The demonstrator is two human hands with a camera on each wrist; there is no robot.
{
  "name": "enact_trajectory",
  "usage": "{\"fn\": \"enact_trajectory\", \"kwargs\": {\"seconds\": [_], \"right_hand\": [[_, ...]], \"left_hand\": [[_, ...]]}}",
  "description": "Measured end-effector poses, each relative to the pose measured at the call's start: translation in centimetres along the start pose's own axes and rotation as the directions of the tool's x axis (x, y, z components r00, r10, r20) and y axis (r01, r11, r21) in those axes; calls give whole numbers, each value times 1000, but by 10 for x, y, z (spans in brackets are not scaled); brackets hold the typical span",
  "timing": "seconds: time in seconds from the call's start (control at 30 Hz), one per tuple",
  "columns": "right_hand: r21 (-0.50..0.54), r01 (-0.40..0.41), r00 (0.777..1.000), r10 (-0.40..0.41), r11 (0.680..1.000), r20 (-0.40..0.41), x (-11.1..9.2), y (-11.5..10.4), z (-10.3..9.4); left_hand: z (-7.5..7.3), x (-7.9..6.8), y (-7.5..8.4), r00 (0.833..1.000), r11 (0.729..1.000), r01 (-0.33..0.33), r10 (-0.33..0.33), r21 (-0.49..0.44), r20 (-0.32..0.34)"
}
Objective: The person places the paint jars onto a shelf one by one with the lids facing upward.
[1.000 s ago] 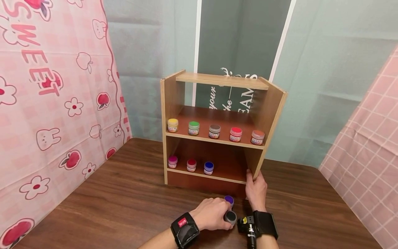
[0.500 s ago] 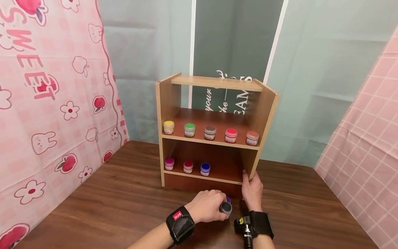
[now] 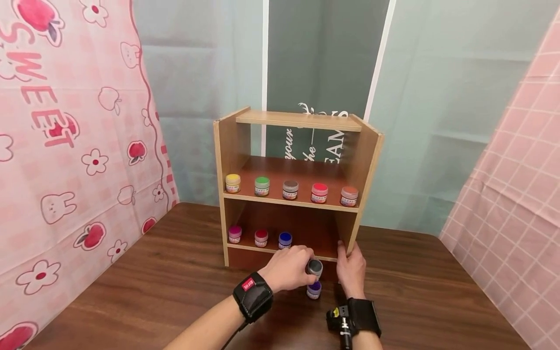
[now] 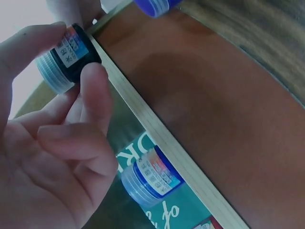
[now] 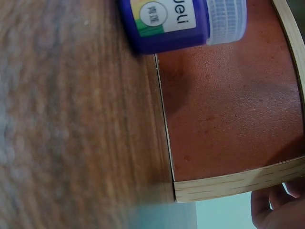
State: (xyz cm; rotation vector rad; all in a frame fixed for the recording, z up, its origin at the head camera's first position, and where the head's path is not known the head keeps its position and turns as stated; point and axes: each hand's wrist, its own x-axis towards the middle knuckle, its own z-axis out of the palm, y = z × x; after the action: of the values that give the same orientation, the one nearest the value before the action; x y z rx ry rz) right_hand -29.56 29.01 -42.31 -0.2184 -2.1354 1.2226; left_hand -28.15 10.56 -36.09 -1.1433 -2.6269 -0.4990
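Observation:
My left hand pinches a small black paint jar between thumb and fingers, just in front of the lower shelf's edge. The left wrist view shows this black jar tilted, with its clear lid and label. A purple paint jar stands on the table below it; the right wrist view catches its purple side close up. My right hand grips the lower right side panel of the wooden shelf unit. On the lower shelf, magenta, red and blue jars stand in a row.
Along the upper shelf stand yellow, green, dark brown, bright red and orange-brown jars. Pink cloths hang at both sides of the wooden table, and a grey-green curtain behind.
My left hand has lifted the black jar up and forward from beside the purple jar toward the lower shelf, leaving the purple jar more exposed. My right hand keeps its grip on the side panel.

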Motion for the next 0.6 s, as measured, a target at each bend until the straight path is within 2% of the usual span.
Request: {"fn": "enact_trajectory", "kwargs": {"seconds": [0.2, 0.6], "right_hand": [[-3, 4, 1000, -4, 1000, 9, 0, 2, 0], [-5, 13, 1000, -13, 1000, -19, 0, 4, 1]], "left_hand": [[-1, 7, -3, 999, 999, 32, -33, -14, -42], [3, 21, -6, 987, 994, 108, -105, 21, -120]]}}
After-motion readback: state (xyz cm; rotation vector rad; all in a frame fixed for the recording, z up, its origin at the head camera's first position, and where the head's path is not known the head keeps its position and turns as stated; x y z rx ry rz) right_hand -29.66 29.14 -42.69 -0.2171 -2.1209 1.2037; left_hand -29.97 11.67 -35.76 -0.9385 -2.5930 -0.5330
